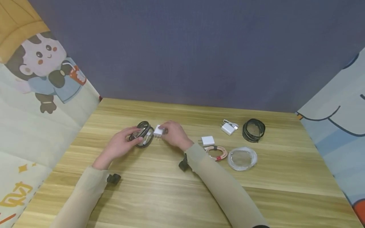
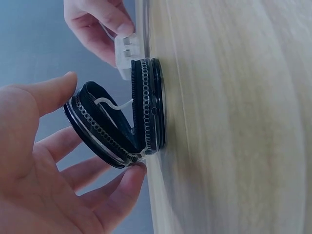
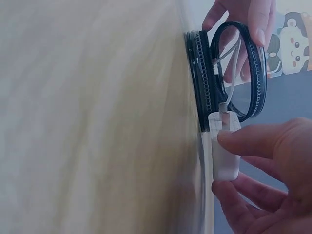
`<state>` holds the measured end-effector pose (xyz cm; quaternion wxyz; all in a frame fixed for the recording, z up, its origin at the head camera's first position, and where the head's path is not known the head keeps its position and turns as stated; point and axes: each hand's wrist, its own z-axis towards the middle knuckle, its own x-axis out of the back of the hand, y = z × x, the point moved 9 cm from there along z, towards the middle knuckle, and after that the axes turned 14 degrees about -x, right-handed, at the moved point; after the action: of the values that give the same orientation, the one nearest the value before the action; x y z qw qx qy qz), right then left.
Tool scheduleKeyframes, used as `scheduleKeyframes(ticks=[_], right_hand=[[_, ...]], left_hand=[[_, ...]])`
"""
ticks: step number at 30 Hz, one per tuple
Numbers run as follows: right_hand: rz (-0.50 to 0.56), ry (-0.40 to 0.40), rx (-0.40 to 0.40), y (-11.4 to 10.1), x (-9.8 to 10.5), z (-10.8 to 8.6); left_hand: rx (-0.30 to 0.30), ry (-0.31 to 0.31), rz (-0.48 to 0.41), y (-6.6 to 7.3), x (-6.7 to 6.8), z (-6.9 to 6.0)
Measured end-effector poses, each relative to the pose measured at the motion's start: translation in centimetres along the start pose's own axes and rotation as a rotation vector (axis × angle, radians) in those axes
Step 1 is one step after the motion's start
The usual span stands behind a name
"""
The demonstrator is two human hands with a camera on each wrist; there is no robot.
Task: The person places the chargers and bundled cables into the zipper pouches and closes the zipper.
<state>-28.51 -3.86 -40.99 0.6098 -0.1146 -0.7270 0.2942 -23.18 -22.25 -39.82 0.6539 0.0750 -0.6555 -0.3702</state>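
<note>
My left hand [image 1: 121,145] holds the raised lid of a small round zip case [image 2: 141,105], thumb on one edge and fingers on the opposite edge. The case stands open on the table, black-rimmed with clear sides. A thin white cable [image 3: 235,73] loops inside it, its plug end close to a white charger [image 3: 225,156]. Whether the two are joined I cannot tell. Just right of the case, my right hand [image 1: 174,134] pinches that charger between thumb and fingers; its metal prongs [image 2: 127,48] show in the left wrist view.
Right of my hands on the wooden table [image 1: 159,196] lie a white charger [image 1: 208,140], a coiled pinkish cable [image 1: 222,155], a clear round case [image 1: 242,168], another charger [image 1: 228,129] with a white cable, and a black round case [image 1: 247,136]. A dark partition [image 1: 182,57] stands behind.
</note>
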Motion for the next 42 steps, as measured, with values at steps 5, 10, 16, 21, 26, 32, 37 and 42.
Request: scheduleKeyframes(ticks=[5,10,16,21,26,32,37,42], right_hand=[[0.032,0.004,0.013,-0.4,0.1,-0.2],[0.071,0.002,0.044,-0.8,0.0,-0.3],[0.124,0.001,0.077,-1.5,-0.1,-0.6],[0.13,0.005,0.098,-2.1,-0.4,-0.7],[0.118,0.009,0.116,-2.8,-0.9,-0.6],[0.117,0.038,0.119,-3.3,-1.2,-0.4],[0.111,0.056,0.132,-3.8,-1.3,-0.4],[0.085,0.066,0.127,-4.1,-1.7,-0.4]], left_hand=[[-0.003,0.003,-0.003,0.1,0.0,0.0],[-0.007,0.008,0.0,0.0,-0.1,0.1],[-0.005,0.012,-0.003,-0.1,-0.2,0.1],[-0.003,0.017,-0.024,0.0,-0.2,0.0],[0.004,0.021,-0.028,-0.1,-0.2,-0.1],[0.002,0.033,-0.029,-0.2,-0.1,-0.2],[-0.004,0.039,-0.031,-0.2,-0.1,-0.2],[-0.011,0.051,-0.04,-0.2,-0.1,-0.1]])
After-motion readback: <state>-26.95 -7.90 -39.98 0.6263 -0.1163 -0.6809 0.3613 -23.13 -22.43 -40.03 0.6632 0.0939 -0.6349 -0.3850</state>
